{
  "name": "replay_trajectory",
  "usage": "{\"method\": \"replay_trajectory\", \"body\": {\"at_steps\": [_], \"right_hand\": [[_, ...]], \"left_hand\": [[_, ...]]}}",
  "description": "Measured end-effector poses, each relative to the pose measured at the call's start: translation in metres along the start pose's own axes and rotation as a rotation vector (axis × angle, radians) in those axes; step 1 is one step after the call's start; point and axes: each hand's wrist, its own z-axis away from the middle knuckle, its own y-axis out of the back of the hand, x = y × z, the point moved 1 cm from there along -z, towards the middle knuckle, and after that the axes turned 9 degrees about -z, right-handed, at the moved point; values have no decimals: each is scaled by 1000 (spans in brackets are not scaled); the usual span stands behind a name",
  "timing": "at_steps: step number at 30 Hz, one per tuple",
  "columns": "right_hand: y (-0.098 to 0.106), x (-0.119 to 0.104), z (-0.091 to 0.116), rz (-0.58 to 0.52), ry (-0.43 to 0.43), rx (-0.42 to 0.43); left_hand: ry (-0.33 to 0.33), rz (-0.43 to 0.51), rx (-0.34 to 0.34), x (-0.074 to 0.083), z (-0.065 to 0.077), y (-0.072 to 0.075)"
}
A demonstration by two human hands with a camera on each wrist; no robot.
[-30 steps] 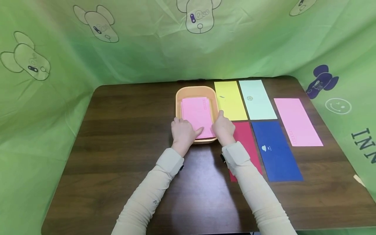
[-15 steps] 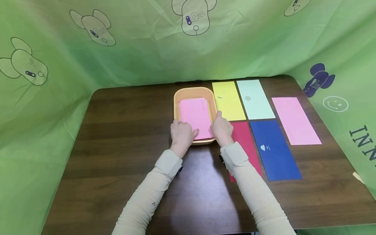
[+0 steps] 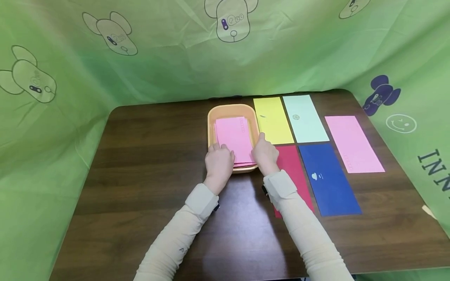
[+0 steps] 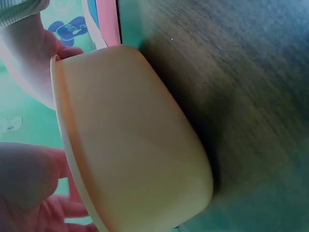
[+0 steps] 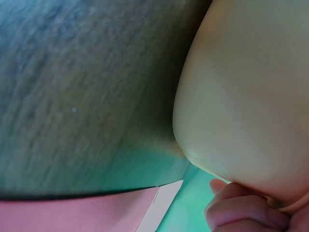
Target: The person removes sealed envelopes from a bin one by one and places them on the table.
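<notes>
A peach plastic bin point(image 3: 230, 107) stands at the back middle of the table, with a stack of pink envelopes point(image 3: 233, 136) inside. My left hand point(image 3: 218, 162) reaches over its near left corner and pinches the edge of the top envelopes, whose near edge sits apart from the ones below. In the left wrist view, the fingers of the left hand point(image 4: 34, 188) lie along the inner side of the rim. My right hand point(image 3: 266, 155) grips the bin's near right side. The right wrist view shows its curled fingers point(image 5: 246, 212) against the bin wall point(image 5: 241, 96).
Right of the bin, single envelopes lie flat: yellow point(image 3: 273, 121), mint point(image 3: 306, 119), red point(image 3: 293, 168), blue point(image 3: 329, 179) and a pink one point(image 3: 354, 144). The red one is partly under the right arm. Green printed cloth point(image 3: 168, 62) hangs around the dark wooden table point(image 3: 147, 156).
My left thumb has drawn in from over the pink stack, and the top envelopes' near edge has shifted away from those beneath. The right hand keeps its hold on the bin.
</notes>
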Motion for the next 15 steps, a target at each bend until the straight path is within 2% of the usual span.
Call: {"method": "replay_trajectory", "body": {"at_steps": [3, 10, 13, 15], "right_hand": [[-1, -1, -1, 3, -3, -3], [-1, -1, -1, 20, -1, -23], [0, -1, -1, 21, 2, -23], [0, 1, 0, 15, 2, -23]], "left_hand": [[49, 156, -13, -4, -1, 1], [164, 628, -39, -12, -7, 7], [183, 756, -76, -15, -10, 8], [196, 828, -124, -17, -10, 9]]}}
